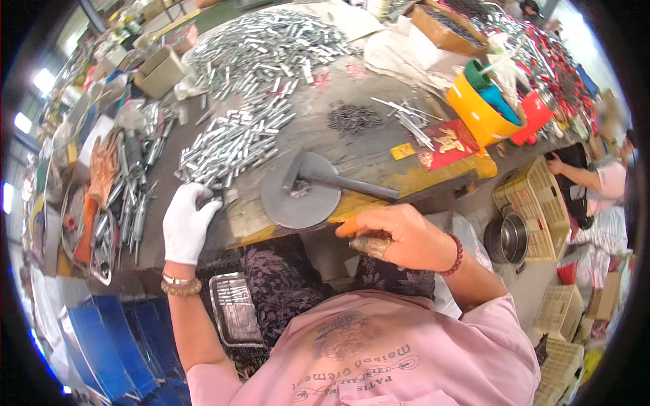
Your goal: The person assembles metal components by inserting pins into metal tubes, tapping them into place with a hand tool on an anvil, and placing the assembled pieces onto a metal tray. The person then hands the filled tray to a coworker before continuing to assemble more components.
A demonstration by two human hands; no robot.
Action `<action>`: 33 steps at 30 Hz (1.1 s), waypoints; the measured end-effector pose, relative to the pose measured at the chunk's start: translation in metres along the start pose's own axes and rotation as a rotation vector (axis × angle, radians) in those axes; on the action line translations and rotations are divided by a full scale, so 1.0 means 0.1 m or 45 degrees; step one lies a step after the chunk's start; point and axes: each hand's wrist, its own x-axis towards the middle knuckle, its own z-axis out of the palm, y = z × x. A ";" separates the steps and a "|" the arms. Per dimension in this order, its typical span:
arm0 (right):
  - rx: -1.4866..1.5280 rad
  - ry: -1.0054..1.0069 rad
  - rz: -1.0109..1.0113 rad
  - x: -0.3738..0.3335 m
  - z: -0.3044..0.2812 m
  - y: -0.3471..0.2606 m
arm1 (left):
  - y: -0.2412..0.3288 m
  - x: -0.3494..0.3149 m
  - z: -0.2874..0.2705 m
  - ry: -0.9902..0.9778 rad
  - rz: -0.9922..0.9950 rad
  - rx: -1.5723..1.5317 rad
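Note:
My left hand (184, 227), in a white glove, is at the near edge of a heap of short silvery metal tubes (237, 139). Its thumb and fingers curl together, and whatever they pinch cannot be made out. My right hand (406, 237) hangs over the table's front edge, with orange covers on some fingertips. Those fingers are bent and pressed together; anything inside them is hidden. Between the hands lies a round grey metal plate (284, 206), with a hammer (352, 185) resting on it and a few tiny pieces beside the hammer's head.
Small dark pins (353, 118) are heaped on the worn table (308, 128), near thin pale rods (409, 122) and a red packet (450, 145). Tools and an orange glove (103, 169) lie left. A yellow tub (477, 111) stands right. Beyond it, another person's hand (556, 164) shows.

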 end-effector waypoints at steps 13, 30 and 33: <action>-1.401 0.831 0.215 0.44 -1.06 0.74 | 0.53 -0.20 0.08 0.054 -0.347 -0.755; -0.989 0.328 -0.598 0.45 -0.06 0.10 | 0.93 -0.42 0.57 -0.015 0.312 -0.427; -1.003 0.273 -0.626 0.55 0.11 0.13 | 0.92 -0.41 0.55 0.006 0.362 -0.304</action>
